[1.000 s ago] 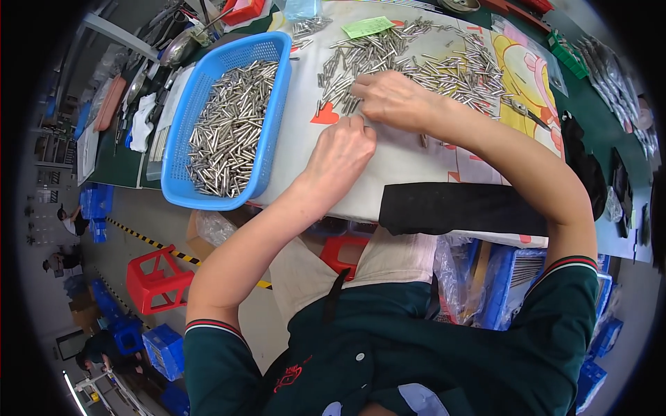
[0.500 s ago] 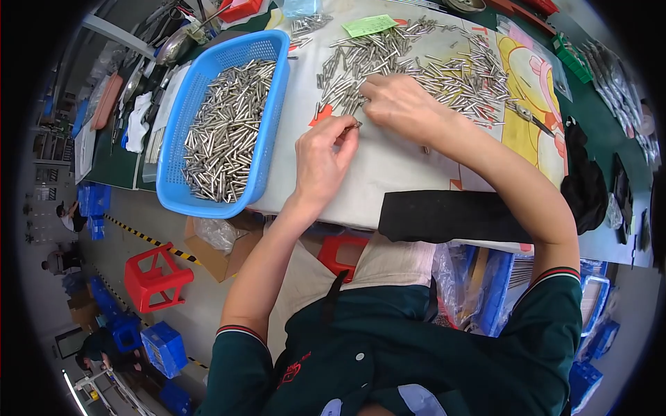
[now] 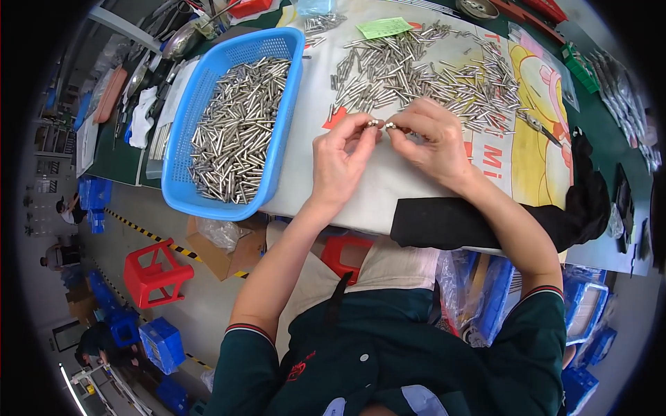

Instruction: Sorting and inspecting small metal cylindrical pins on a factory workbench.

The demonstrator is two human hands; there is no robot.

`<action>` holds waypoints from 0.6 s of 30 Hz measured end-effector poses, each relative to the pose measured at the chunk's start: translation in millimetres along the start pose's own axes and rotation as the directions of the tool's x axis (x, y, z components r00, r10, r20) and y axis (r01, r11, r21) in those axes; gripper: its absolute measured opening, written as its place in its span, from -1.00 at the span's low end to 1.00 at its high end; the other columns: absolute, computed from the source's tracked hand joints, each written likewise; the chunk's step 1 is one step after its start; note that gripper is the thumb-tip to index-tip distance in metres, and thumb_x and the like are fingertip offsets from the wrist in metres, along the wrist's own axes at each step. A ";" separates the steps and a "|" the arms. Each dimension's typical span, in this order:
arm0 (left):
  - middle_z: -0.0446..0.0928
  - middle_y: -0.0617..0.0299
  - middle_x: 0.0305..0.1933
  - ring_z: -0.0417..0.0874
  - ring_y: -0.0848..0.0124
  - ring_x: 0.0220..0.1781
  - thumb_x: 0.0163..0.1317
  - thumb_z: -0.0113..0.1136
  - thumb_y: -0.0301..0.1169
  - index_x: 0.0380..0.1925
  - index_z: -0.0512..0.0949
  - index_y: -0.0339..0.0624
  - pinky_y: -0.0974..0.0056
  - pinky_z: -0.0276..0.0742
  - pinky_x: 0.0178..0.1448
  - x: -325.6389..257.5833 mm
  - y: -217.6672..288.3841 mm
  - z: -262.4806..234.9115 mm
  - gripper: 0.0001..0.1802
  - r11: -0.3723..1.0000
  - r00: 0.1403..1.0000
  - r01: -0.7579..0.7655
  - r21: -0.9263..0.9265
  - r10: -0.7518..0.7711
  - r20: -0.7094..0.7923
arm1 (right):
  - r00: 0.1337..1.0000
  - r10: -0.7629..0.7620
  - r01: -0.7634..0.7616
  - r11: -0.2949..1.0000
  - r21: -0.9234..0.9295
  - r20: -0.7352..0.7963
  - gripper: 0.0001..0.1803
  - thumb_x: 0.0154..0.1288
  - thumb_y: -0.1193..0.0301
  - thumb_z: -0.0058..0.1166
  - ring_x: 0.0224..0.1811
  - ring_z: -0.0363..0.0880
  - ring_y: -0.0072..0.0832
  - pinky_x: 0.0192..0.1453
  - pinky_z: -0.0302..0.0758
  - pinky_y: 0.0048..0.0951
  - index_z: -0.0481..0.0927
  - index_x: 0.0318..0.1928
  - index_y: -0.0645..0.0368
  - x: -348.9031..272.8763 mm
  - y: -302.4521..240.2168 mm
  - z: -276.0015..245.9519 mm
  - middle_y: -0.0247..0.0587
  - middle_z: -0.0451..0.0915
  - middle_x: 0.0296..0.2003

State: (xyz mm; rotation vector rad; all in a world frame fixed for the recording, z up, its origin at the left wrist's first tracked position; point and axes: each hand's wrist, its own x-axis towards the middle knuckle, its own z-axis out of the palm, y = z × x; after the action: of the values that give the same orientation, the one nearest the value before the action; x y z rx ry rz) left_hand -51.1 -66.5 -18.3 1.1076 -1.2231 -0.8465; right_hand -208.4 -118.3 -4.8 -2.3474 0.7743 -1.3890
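Note:
My left hand [image 3: 341, 158] is closed in a pinch on small metal pins whose shiny ends show at its fingertips. Close beside it, my right hand [image 3: 436, 142] pinches more small metal pins, their ends turned toward the left hand. The fingertips of the two hands are a small gap apart, just in front of a loose pile of silvery metal pins [image 3: 388, 73] spread on the printed cloth [image 3: 333, 197]. To the left stands a blue plastic basket [image 3: 173, 182] holding a mass of similar pins [image 3: 239, 132].
A pale green slip [image 3: 383, 28] lies behind the pile. Pliers [image 3: 541, 128] rest on the cloth at right, near a black sleeve-like cloth [image 3: 444, 223]. Left of the basket are a white cloth [image 3: 143, 118] and tools. A red stool [image 3: 158, 272] stands on the floor.
My right hand has drawn back from the pile toward me and now holds pins near my left hand. My left hand has shifted slightly rightward in view, as has the whole table.

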 end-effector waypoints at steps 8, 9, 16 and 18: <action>0.56 0.24 -0.30 0.58 0.57 -0.28 0.22 0.10 -0.60 -0.20 0.51 -0.41 0.46 0.54 -0.16 -3.2 2.3 -1.7 -0.85 0.993 0.993 0.023 -0.113 -0.009 0.120 | 0.998 0.046 -0.042 0.997 0.069 -0.052 -0.84 -0.12 0.57 0.25 -0.49 0.46 -0.34 -0.41 0.41 -0.37 0.61 -0.42 0.21 -8.4 -4.6 6.9 -0.25 0.48 -0.54; 0.56 0.25 -0.29 0.58 0.58 -0.27 0.23 0.10 -0.61 -0.19 0.51 -0.41 0.47 0.54 -0.15 -2.8 2.5 -1.8 -0.85 0.990 0.993 0.032 -0.135 -0.016 0.114 | 0.998 0.045 -0.042 0.997 0.058 -0.049 -0.84 -0.12 0.58 0.25 -0.49 0.46 -0.34 -0.42 0.41 -0.38 0.61 -0.42 0.21 -8.9 -3.9 6.9 -0.25 0.48 -0.54; 0.57 0.24 -0.28 0.59 0.57 -0.24 0.23 0.09 -0.61 -0.20 0.52 -0.40 0.46 0.54 -0.13 -3.1 2.0 -3.6 -0.86 0.992 0.992 0.021 -0.127 -0.004 0.129 | 0.993 0.117 -0.116 0.992 0.055 -0.020 -0.85 -0.09 0.59 0.24 -0.47 0.49 -0.37 -0.43 0.43 -0.40 0.62 -0.40 0.21 -8.6 -9.9 5.0 -0.25 0.49 -0.55; 0.58 0.22 -0.28 0.60 0.55 -0.25 0.24 0.09 -0.60 -0.21 0.53 -0.39 0.45 0.54 -0.12 -2.9 1.4 -3.2 -0.86 0.994 0.991 0.006 -0.112 0.009 0.135 | 0.989 0.148 -0.147 0.986 0.077 -0.010 -0.85 -0.09 0.59 0.24 -0.47 0.49 -0.38 -0.43 0.44 -0.41 0.63 -0.40 0.20 -8.8 -11.9 4.0 -0.26 0.49 -0.54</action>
State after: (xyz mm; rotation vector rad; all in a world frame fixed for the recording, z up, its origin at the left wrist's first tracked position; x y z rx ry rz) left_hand -48.6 -62.7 -17.7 0.9715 -1.2719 -0.9907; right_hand -204.7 -103.5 -6.9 -2.1767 0.8649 -1.3514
